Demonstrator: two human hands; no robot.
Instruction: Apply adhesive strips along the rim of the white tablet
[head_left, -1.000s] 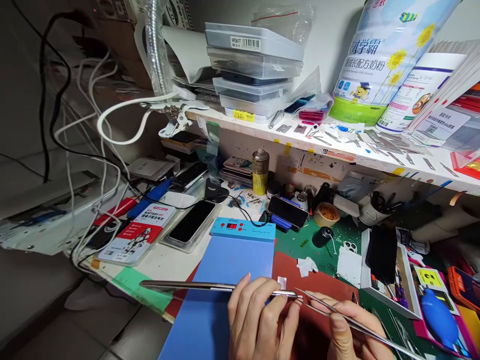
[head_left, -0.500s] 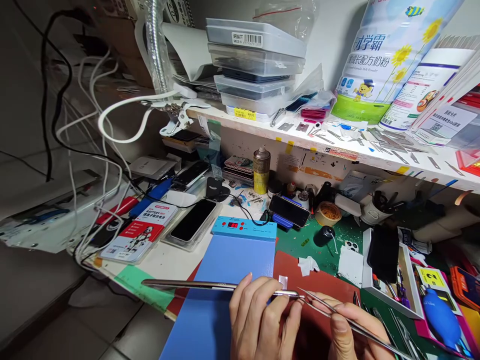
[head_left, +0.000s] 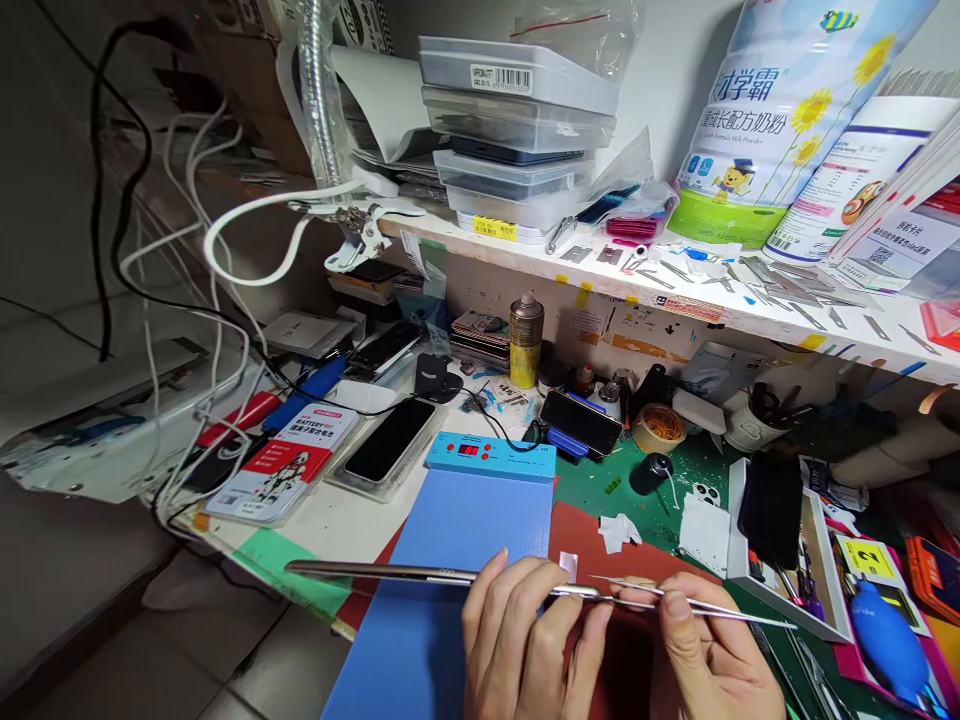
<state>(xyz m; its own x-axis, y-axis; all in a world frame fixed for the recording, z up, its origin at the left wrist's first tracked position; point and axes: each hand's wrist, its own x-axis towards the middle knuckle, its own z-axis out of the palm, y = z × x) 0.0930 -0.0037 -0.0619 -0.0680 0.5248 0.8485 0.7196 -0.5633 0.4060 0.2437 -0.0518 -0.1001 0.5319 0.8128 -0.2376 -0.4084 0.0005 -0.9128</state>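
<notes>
My left hand (head_left: 517,635) is closed around a thin, flat device seen edge-on, which looks like a phone (head_left: 375,571). It is held above the blue heating pad (head_left: 442,530), its long edge running across the view. Pinched in my right hand (head_left: 701,640) is a pair of metal tweezers (head_left: 720,610). The tweezer tips lie at the right end of the device, close to my left fingertips; whether they grip anything there cannot be made out. A reddish-brown mat (head_left: 585,530) lies beneath both hands.
A boxed phone (head_left: 390,440) and a battery package (head_left: 285,465) lie at left. Behind the pad stand a spray can (head_left: 526,345) and a phone on a blue holder (head_left: 579,420). A tool tray (head_left: 817,530) and a blue air blower (head_left: 889,635) sit at right, below a crowded shelf (head_left: 675,300).
The tweezers have swung flatter, their rear end rising, and my right hand has turned with them. My left hand and the device stay nearly in place. The view shifts slightly.
</notes>
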